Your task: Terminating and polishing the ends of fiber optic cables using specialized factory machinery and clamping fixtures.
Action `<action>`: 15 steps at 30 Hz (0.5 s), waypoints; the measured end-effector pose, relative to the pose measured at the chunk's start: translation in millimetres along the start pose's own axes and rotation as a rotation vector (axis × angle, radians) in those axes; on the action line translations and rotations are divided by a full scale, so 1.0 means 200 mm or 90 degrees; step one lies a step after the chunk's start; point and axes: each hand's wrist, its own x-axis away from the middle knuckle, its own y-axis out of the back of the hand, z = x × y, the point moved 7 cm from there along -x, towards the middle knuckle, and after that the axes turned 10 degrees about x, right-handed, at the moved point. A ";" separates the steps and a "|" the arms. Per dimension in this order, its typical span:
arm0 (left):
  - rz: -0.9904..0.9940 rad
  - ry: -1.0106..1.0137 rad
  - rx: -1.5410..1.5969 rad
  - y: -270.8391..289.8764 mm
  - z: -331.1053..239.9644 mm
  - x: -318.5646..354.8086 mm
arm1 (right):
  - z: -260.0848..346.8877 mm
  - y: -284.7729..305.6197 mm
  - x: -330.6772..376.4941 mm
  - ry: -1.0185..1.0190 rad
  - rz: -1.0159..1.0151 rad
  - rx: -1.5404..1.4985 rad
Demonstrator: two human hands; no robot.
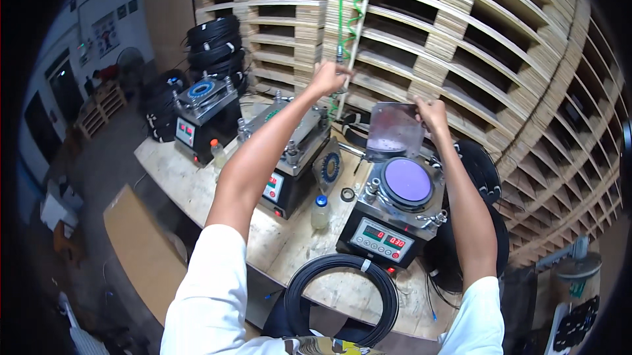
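Note:
My left hand (328,79) is raised at the back of the bench, closed round an air gun at the lower end of a green coiled hose (342,0); the fingers hide most of the gun. A flat square metal plate (395,128) is pinched at its upper right corner by my right hand (431,116). The plate stands tilted up, with pale smears on its lower part. Just in front of it is a polishing machine (382,240) with a round purple pad (407,180) on top and a lit red display.
Two similar machines stand left, the nearer one (286,138) partly behind my forearm. A blue-capped bottle (320,212), a black ring (347,194) and a round-holed fixture plate (327,166) lie between. A black cable coil (342,263) overhangs the front edge. Wooden pallets (454,39) rise behind.

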 end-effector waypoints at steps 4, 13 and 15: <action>-0.047 0.006 -0.152 0.07 0.14 -0.15 | 0.16 0.00 0.07 0.028 0.006 -0.080; 0.019 -0.035 0.154 0.26 -0.45 -0.11 | 0.49 0.08 0.20 0.233 0.142 -0.087; 0.035 -0.116 0.273 0.37 -0.58 -0.07 | 0.68 0.01 0.28 0.253 0.186 -0.039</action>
